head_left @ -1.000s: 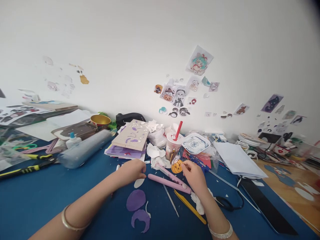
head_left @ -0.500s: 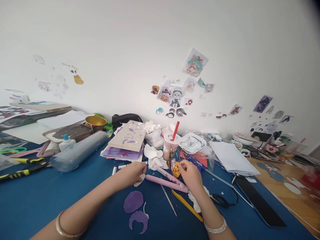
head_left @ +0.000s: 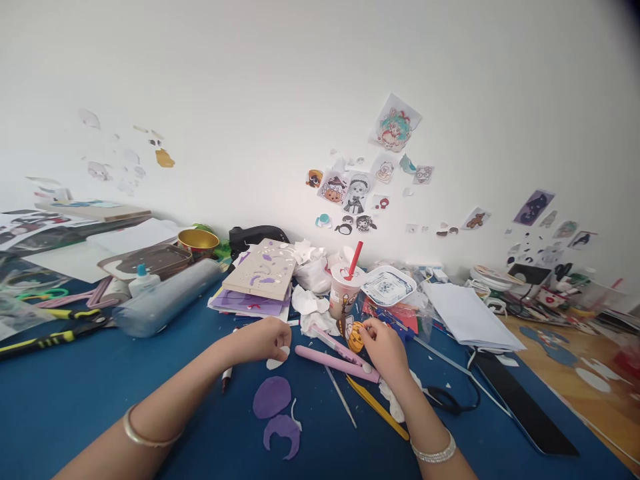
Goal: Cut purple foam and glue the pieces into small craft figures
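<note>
Pumpkin cutout pinched at cluttered blue table

The orange cutout is pinched by its edge between the thumb and fingers of the right hand, just in front of a lidded cup with a red straw. The left hand is curled near a white oval; whether anything is gripped in it cannot be told. Nearer the camera, a purple disc and a purple crescent are laid close together, with yellow tweezers to their right

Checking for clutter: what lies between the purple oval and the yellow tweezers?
A thin pale stick, lying on the blue tabletop, seen in the head view.
</note>
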Available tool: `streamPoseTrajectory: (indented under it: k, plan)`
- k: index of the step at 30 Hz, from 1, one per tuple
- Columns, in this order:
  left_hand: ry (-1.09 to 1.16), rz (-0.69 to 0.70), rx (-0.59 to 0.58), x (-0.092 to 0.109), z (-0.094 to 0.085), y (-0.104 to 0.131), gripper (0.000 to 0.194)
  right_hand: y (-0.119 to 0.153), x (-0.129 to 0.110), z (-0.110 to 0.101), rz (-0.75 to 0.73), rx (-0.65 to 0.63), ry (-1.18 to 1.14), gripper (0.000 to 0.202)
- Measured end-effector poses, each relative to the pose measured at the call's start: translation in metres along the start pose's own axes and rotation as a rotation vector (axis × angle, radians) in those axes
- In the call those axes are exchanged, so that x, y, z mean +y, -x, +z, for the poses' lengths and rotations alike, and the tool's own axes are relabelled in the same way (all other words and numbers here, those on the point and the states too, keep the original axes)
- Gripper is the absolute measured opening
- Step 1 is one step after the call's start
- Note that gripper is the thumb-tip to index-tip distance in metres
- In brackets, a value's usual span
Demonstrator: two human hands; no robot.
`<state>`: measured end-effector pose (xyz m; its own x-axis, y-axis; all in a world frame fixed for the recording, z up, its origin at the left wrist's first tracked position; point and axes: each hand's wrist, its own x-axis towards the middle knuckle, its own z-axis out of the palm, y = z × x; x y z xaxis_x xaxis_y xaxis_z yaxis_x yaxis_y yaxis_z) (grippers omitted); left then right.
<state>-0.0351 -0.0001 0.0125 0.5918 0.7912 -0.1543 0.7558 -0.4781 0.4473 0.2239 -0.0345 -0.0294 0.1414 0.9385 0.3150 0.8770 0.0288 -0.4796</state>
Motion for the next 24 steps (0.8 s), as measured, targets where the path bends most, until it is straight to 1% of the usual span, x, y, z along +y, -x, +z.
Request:
streamPoseTrajectory:
  k: [3,5,8,9,12,15,20,24]
  plan:
    - [-0.066,-0.01,0.044,0.006,-0.004,0.007,0.03,0.0,0.0,0.0,0.004,-0.006,-0.002,0.02]
    - [-0.161,0.033,0.03,0.014,-0.006,0.014,0.035,0.0,0.0,0.0,0.004,-0.007,0.0,0.019]
    - [-0.325,0.142,-0.087,0.026,0.0,0.025,0.029,0.0,-0.001,0.0,-0.014,-0.008,-0.006,0.02]
    - [-0.375,0.149,-0.112,0.029,0.004,0.027,0.029,0.0,-0.002,0.0,-0.02,-0.005,-0.007,0.021]
    - [-0.467,0.139,-0.134,0.033,0.015,0.029,0.029,0.0,-0.002,0.0,-0.025,0.004,0.001,0.02]
    - [-0.415,0.144,-0.145,0.033,0.017,0.03,0.025,0.0,-0.003,-0.001,-0.021,0.009,0.013,0.02]
    - [-0.146,0.125,-0.177,0.03,0.007,0.029,0.025,0.001,-0.003,-0.001,-0.021,0.012,0.024,0.019]
    - [-0.06,0.166,-0.198,0.024,0.004,0.022,0.012,0.001,-0.004,-0.003,-0.019,0.01,0.029,0.019]
